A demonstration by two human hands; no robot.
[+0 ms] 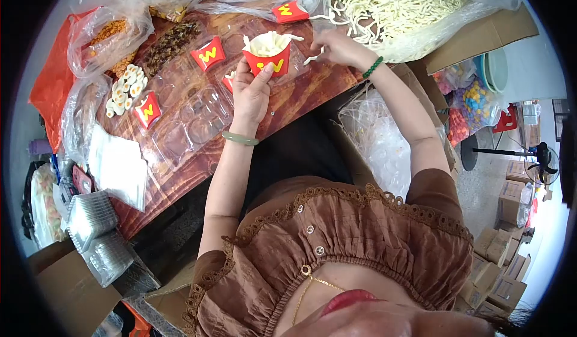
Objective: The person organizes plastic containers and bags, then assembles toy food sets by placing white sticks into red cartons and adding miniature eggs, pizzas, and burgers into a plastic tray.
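Observation:
My left hand (250,89), a pale bangle at its wrist, is closed around a red fry carton (275,64) with a yellow letter mark. Cream toy-like fries (267,44) stick out of the carton's top. To the right, my right hand (339,49), wearing a green bead bracelet, pinches a single cream fry (311,59) between thumb and fingers. Just beyond it, a large heap of such fries (384,12) fills a clear plastic bag. More red cartons lie flat on the table: one red carton (208,54) left of my left hand, another red carton (290,12) farther back.
Clear plastic trays (189,123) lie on the wood-patterned table (174,183). Small fried-egg pieces (126,88) sit at the left by bags of orange pieces (111,31). Stacked clear boxes (93,220) stand at the left edge. An open carton with plastic (375,135) is below my right arm.

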